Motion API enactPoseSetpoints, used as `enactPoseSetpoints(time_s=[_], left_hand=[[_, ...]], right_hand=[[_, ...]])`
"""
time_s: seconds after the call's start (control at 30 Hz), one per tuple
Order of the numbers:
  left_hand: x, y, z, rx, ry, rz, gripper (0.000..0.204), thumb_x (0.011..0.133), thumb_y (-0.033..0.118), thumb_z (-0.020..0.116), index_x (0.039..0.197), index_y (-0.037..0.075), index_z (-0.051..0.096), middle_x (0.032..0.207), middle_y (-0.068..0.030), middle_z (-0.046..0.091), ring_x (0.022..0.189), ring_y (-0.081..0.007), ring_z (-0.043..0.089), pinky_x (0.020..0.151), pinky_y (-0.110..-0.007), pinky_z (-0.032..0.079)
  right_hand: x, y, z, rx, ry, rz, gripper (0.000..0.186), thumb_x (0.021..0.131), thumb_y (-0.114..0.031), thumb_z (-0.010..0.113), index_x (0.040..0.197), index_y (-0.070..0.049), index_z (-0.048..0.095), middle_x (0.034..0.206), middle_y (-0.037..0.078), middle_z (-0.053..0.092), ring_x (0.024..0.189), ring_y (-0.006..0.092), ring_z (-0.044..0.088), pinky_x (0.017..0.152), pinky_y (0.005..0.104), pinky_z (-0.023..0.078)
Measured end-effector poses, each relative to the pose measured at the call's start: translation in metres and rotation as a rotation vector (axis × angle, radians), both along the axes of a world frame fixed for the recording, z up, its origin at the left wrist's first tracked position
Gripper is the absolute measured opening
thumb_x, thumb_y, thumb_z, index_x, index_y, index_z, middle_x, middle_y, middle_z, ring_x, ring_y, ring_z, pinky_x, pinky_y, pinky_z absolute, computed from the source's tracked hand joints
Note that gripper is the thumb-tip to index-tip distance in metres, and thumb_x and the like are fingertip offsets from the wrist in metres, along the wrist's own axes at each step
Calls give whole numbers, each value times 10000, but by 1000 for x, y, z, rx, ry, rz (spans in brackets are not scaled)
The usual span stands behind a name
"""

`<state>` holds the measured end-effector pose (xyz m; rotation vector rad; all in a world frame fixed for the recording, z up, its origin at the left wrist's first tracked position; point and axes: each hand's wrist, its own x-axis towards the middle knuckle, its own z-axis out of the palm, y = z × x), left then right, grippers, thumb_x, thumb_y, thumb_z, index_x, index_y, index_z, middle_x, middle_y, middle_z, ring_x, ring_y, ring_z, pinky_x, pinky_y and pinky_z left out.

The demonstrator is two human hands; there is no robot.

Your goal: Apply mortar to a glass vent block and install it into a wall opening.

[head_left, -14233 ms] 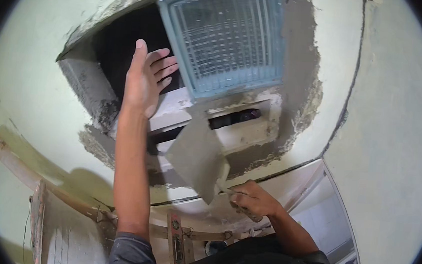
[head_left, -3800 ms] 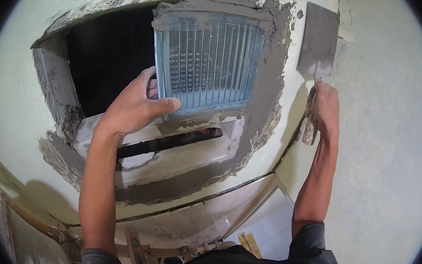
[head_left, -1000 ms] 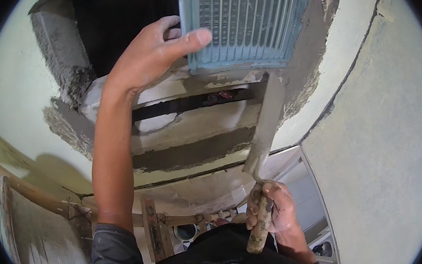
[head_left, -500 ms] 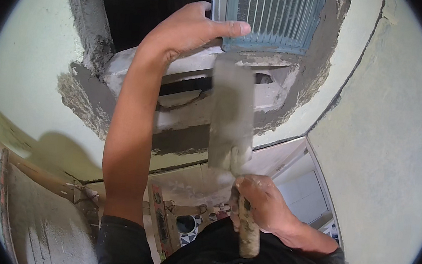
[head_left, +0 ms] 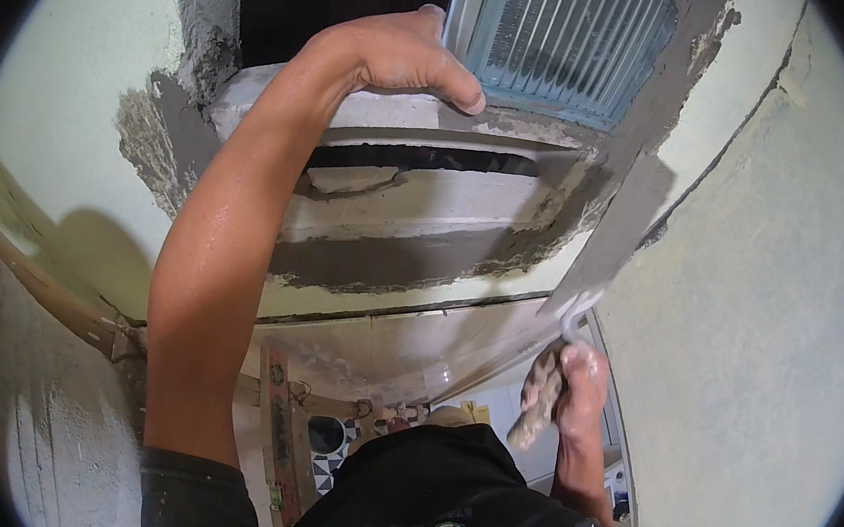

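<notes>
Pale green walls (head_left: 762,283) meet at a corner; one has a dark opening (head_left: 334,5) edged with grey mortar (head_left: 207,24). At the opening's right side stands a ribbed glass block (head_left: 576,46), above a narrow horizontal slot (head_left: 431,158). Left hand (head_left: 400,56): thumb at the block's lower left corner, fingers partly hidden beside its edge; whether this grip pinches cannot be told. Right hand (head_left: 582,383): grip closed around the handle of a trowel (head_left: 618,230), its blade pointing upward. Below, a spirit level (head_left: 278,422) stands tilted.
</notes>
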<state>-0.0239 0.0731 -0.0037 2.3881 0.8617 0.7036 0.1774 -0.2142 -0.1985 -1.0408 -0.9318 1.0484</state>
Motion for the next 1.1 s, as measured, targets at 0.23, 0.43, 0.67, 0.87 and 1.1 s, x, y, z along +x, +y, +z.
enactPoseSetpoints(time_s=[0.23, 0.43, 0.67, 0.87, 1.1], left_hand=[[-2, -4, 0, -29, 17, 26, 1048, 536, 368, 841, 1307, -179, 388, 1154, -268, 592, 1070, -304, 586, 958, -329, 442], [-1, -4, 1, -4, -24, -12, 1031, 530, 358, 860, 1307, -149, 410, 1177, -242, 578, 1096, -276, 557, 968, -335, 427], [4, -4, 3, -56, -86, -62, 970, 529, 326, 863, 1281, -114, 436, 1074, -152, 573, 993, -228, 542, 940, -303, 420], [6, 1, 0, -48, -88, -91, 985, 521, 305, 870, 1293, -110, 420, 1080, -140, 568, 992, -212, 536, 925, -297, 433], [0, -6, 3, -117, -76, -55, 1037, 518, 252, 862, 1333, -142, 359, 1109, -185, 581, 1014, -234, 560, 950, -303, 434]], right_hand=[[4, 47, -11, 14, -586, -362, 264, 949, -195, 554, 791, 14, 524, 599, 96, 569, 487, 201, 577, 479, 351, 438], [-33, 73, -6, 194, -878, -475, 213, 903, -150, 617, 825, 33, 543, 677, 257, 580, 639, 467, 580, 560, 472, 458], [-4, 79, -9, 166, -838, -625, 213, 915, -154, 603, 845, 43, 562, 697, 278, 592, 676, 480, 596, 597, 502, 463], [35, 67, 5, 10, -788, -804, 222, 906, -157, 594, 836, 52, 571, 713, 280, 606, 670, 462, 615, 594, 495, 463], [64, 74, 25, 136, -974, -824, 228, 904, -150, 592, 814, 54, 547, 712, 286, 596, 660, 463, 606, 593, 496, 463]])
